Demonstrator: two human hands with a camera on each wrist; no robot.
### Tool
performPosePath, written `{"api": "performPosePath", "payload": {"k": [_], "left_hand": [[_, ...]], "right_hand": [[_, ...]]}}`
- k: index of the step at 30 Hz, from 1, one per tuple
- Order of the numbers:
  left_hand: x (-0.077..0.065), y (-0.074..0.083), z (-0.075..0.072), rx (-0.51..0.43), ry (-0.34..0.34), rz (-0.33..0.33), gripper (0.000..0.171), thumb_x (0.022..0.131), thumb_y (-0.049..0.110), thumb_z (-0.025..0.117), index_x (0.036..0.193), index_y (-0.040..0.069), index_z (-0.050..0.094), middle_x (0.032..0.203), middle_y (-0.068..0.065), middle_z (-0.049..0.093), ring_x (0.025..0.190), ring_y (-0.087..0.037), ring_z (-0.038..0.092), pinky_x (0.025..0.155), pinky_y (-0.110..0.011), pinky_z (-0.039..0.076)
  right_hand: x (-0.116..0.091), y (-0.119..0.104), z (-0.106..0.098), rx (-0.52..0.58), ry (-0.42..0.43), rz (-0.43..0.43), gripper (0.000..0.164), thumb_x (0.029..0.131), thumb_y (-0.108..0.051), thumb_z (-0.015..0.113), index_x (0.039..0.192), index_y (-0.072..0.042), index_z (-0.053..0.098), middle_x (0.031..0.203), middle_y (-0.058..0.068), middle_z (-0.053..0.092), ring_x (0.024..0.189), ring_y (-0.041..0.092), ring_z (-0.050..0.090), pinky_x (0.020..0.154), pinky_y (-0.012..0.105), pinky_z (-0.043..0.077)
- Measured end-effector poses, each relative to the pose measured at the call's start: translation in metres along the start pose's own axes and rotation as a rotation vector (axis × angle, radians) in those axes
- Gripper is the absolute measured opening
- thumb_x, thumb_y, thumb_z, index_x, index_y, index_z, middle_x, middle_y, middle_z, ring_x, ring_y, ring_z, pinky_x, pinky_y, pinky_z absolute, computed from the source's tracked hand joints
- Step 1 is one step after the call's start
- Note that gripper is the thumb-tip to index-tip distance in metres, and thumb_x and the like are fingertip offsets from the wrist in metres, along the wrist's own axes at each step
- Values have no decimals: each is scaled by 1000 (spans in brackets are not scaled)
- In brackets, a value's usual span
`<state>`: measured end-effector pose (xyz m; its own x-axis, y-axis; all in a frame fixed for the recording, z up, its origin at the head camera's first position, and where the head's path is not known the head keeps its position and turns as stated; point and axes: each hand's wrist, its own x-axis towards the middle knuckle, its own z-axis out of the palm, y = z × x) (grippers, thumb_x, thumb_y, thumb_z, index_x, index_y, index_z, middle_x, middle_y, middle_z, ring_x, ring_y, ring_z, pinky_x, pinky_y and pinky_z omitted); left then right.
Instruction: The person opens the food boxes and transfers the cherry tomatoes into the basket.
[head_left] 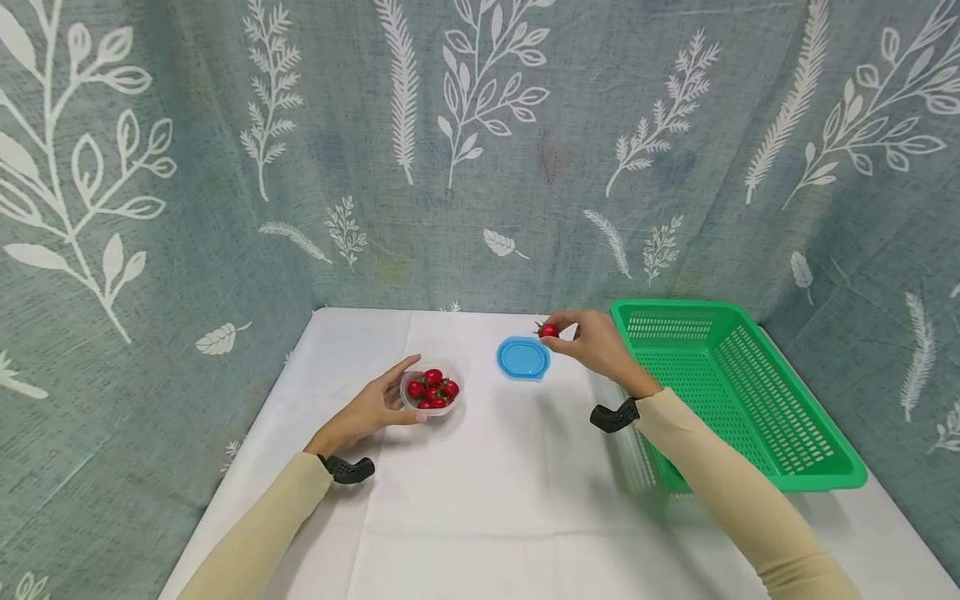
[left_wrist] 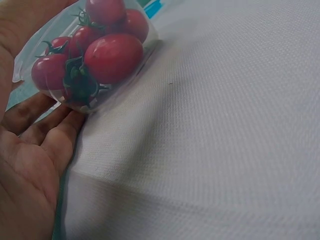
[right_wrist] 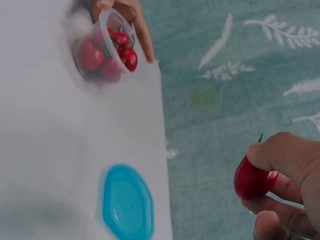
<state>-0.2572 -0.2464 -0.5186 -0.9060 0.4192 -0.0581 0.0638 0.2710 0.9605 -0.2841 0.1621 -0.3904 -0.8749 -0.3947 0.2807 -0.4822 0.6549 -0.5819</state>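
Between thumb and fingertips, my right hand point(head_left: 592, 340) pinches a red cherry tomato point(head_left: 548, 331) with a green stem, held up over the far side of the table. The right wrist view shows the same tomato point(right_wrist: 252, 179) close up. My left hand point(head_left: 378, 402) holds a clear plastic container point(left_wrist: 107, 97) from its left side, thumb and fingers spread around it. Several red tomatoes point(head_left: 432, 390), some with green tops, lie inside. A blue lid point(head_left: 523, 357) lies on the table between the container and my right hand.
A large green plastic basket point(head_left: 825, 481) stands on the right of the white-covered table point(head_left: 465, 500), partly behind my right forearm. Patterned grey-green curtain cloth point(head_left: 420, 233) hangs along the back and both sides.
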Motion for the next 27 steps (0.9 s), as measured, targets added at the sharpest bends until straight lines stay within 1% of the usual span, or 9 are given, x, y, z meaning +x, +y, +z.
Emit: {"api": "performPosePath", "payload": {"k": [6, 12, 18, 21, 27], "left_hand": [[0, 0, 0, 0, -12, 12, 110, 79, 30, 92, 165, 32, 24, 169, -1, 21, 156, -26, 16, 121, -43, 29], [2, -1, -1, 4, -14, 21, 109, 80, 29, 92, 165, 31, 24, 170, -1, 19, 157, -28, 14, 122, -47, 27], [2, 0, -1, 10, -13, 22, 108, 80, 29, 92, 165, 31, 24, 170, -2, 17, 157, -30, 13, 122, -48, 27], [2, 0, -2, 6, -11, 20, 109, 79, 31, 92, 165, 31, 25, 170, -2, 18, 157, -29, 14, 122, -47, 27], [2, -1, -1, -4, -12, 23, 109, 79, 30, 92, 165, 31, 25, 170, -2, 18, 157, -29, 15, 122, -48, 27]], "right_hand": [[-6, 16, -14, 19, 10, 70, 17, 96, -25, 76, 109, -15, 78, 102, 3, 74, 64, 22, 57, 56, 36, 49], [-12, 30, -26, 13, 14, 128, 19, 97, -25, 76, 113, -14, 78, 105, 6, 73, 69, 23, 57, 58, 36, 49], [-15, 48, -37, -15, 22, 185, 22, 97, -27, 75, 114, -13, 77, 106, 8, 73, 64, 23, 51, 53, 33, 42], [-18, 58, -43, -20, 35, 204, 24, 98, -28, 74, 116, -12, 77, 107, 9, 72, 64, 23, 50, 52, 32, 39], [-24, 72, -52, -40, 56, 230, 28, 99, -27, 72, 120, -9, 75, 112, 13, 71, 76, 24, 58, 60, 35, 47]]}}
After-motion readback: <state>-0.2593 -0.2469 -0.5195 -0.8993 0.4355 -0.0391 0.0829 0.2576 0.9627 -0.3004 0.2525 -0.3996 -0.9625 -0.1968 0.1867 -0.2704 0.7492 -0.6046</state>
